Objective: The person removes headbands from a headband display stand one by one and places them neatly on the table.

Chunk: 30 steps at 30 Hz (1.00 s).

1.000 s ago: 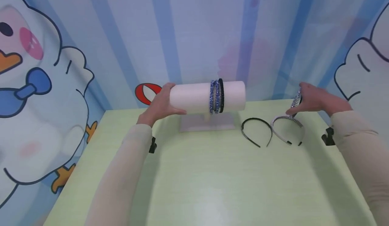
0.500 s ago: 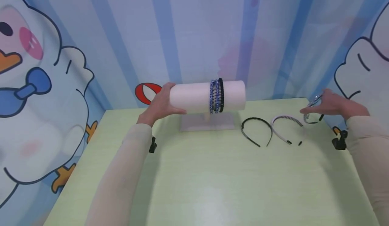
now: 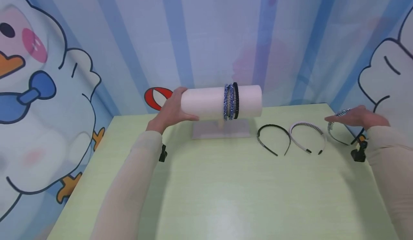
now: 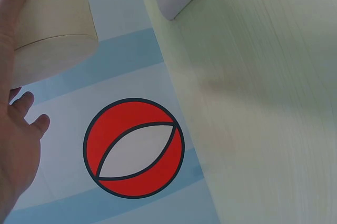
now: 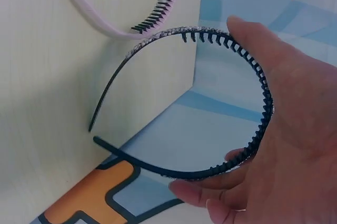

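My left hand [image 3: 171,111] grips the left end of a pale padded display roll [image 3: 203,103] on a stand. Around the roll's middle sit several headbands [image 3: 229,102], blue sparkly ones and a black one. At the table's right edge my right hand [image 3: 358,117] holds a dark toothed headband [image 5: 197,174] with a glittery outer side. In the right wrist view the thumb lies at its upper curve and the fingers at its lower side; both tips point at the table. On the table lie a black headband [image 3: 274,126] and a lilac toothed headband [image 3: 304,124].
The stand's flat base [image 3: 206,130] rests near the back edge of the pale green table [image 3: 206,189]. A printed curtain [image 3: 209,35] with cartoon ducks hangs close behind and at both sides.
My right hand has moved right, carrying the glittery headband from above the lilac one to the table's right edge, and then lowered it. The left hand stays on the roll.
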{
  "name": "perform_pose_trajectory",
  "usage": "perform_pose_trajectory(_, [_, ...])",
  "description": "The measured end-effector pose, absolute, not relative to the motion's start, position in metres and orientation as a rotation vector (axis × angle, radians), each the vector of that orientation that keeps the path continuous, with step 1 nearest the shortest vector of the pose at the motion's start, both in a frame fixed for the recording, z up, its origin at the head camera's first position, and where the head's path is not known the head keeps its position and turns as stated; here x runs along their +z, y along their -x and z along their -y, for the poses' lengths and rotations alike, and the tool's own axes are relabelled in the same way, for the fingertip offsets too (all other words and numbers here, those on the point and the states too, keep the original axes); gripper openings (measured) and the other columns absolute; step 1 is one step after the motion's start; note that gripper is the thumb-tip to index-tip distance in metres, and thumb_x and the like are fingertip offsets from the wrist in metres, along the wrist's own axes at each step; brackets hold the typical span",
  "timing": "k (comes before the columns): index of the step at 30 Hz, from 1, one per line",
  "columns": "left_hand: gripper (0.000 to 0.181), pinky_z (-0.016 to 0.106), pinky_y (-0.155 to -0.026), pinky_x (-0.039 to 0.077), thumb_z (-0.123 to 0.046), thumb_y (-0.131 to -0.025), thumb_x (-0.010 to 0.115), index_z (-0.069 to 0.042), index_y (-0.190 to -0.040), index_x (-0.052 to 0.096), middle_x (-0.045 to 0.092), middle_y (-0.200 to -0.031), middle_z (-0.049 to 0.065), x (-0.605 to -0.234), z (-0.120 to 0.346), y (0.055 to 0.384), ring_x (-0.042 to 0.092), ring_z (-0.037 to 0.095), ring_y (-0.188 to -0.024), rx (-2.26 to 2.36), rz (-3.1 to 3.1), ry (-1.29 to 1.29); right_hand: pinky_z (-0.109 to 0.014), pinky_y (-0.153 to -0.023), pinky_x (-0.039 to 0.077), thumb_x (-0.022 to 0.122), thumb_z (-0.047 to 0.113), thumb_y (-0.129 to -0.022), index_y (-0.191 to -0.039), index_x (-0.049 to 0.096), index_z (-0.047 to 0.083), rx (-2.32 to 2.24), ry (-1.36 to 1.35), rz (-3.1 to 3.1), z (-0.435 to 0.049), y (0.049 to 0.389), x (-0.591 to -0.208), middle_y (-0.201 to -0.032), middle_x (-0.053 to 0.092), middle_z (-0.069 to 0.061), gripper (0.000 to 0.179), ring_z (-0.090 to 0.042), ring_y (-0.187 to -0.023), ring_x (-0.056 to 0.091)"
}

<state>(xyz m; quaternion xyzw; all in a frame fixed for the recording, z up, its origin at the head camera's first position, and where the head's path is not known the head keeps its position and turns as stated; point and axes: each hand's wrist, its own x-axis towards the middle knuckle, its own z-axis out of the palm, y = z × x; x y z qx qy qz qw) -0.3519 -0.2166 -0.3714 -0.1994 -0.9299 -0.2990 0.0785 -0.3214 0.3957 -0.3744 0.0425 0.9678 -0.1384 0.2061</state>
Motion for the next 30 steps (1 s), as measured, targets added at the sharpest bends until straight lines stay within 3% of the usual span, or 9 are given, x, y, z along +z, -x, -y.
perform_pose_trajectory(3, [0.109,0.046,-0.092,0.051,-0.052,-0.065,0.091,-0.016,-0.149,0.032,0.041,-0.143,0.001,-0.371,0.215,0.352,0.046,0.023,-0.121,-0.894,2.783,0.594,-0.076,-0.103,0.023,0.045,0.077,-0.088,-0.139,-0.005,-0.030,-0.424,-0.212,-2.683,-0.392,0.321,-0.380,-0.141,-0.013,-0.054,0.129,-0.069,-0.131,0.005])
perform_pose_trajectory(6, [0.109,0.046,-0.092,0.051,-0.052,-0.065,0.091,-0.015,-0.149,0.031,0.041,-0.143,0.002,-0.370,0.215,0.353,0.046,0.023,-0.121,-0.892,2.785,0.596,-0.072,-0.101,0.030,0.047,0.080,-0.085,-0.139,-0.016,-0.027,-0.494,-0.355,-2.676,-0.388,0.319,-0.385,-0.143,-0.011,-0.053,0.135,-0.069,-0.129,0.014])
perform_pose_trajectory(9, [0.109,0.046,-0.093,0.051,-0.052,-0.065,0.091,-0.015,-0.149,0.031,0.040,-0.144,0.002,-0.371,0.215,0.354,0.046,0.023,-0.122,-0.879,2.784,0.598,-0.072,-0.098,0.033,0.050,0.078,-0.085,-0.136,-0.024,-0.026,-0.530,-0.422,-2.691,-0.384,0.317,-0.389,-0.141,-0.008,-0.056,0.137,-0.070,-0.127,0.012])
perform_pose_trajectory(14, [0.109,0.046,-0.093,0.051,-0.053,-0.066,0.090,-0.015,-0.150,0.031,0.040,-0.144,0.002,-0.372,0.215,0.354,0.046,0.023,-0.122,-0.860,2.786,0.590,-0.074,-0.095,0.034,0.051,0.077,-0.085,-0.138,-0.013,-0.029,-0.467,-0.433,-2.750,-0.378,0.321,-0.400,-0.137,-0.006,-0.057,0.135,-0.072,-0.124,0.011])
perform_pose_trajectory(19, [0.108,0.047,-0.093,0.051,-0.052,-0.067,0.090,-0.015,-0.149,0.031,0.040,-0.144,0.003,-0.371,0.217,0.353,0.046,0.024,-0.122,-0.856,2.787,0.589,-0.074,-0.102,0.027,0.044,0.084,-0.083,-0.136,-0.020,-0.028,-0.436,-0.512,-2.760,-0.375,0.323,-0.408,-0.136,-0.001,-0.059,0.139,-0.069,-0.124,0.019])
perform_pose_trajectory(21, [0.107,0.047,-0.093,0.051,-0.051,-0.067,0.090,-0.014,-0.149,0.031,0.040,-0.144,0.003,-0.371,0.217,0.352,0.046,0.024,-0.122,-0.855,2.784,0.593,-0.071,-0.101,0.031,0.042,0.084,-0.083,-0.136,-0.017,-0.029,-0.405,-0.534,-2.773,-0.374,0.324,-0.411,-0.135,0.005,-0.059,0.138,-0.067,-0.123,0.025])
perform_pose_trajectory(25, [0.107,0.047,-0.093,0.051,-0.051,-0.067,0.090,-0.014,-0.149,0.031,0.040,-0.144,0.003,-0.370,0.218,0.353,0.045,0.024,-0.123,-0.861,2.786,0.592,-0.060,-0.084,0.044,0.044,0.081,-0.084,-0.137,-0.011,-0.031,-0.368,-0.597,-2.782,-0.372,0.326,-0.417,-0.129,0.016,-0.058,0.135,-0.059,-0.110,0.038])
perform_pose_trajectory(30, [0.109,0.046,-0.093,0.051,-0.053,-0.067,0.089,-0.015,-0.150,0.030,0.039,-0.145,0.002,-0.371,0.217,0.353,0.045,0.023,-0.123,-0.872,2.796,0.584,-0.050,-0.069,0.043,0.044,0.081,-0.085,-0.137,-0.005,-0.032,-0.337,-0.610,-2.776,-0.376,0.329,-0.427,-0.122,0.025,-0.054,0.134,-0.050,-0.098,0.043])
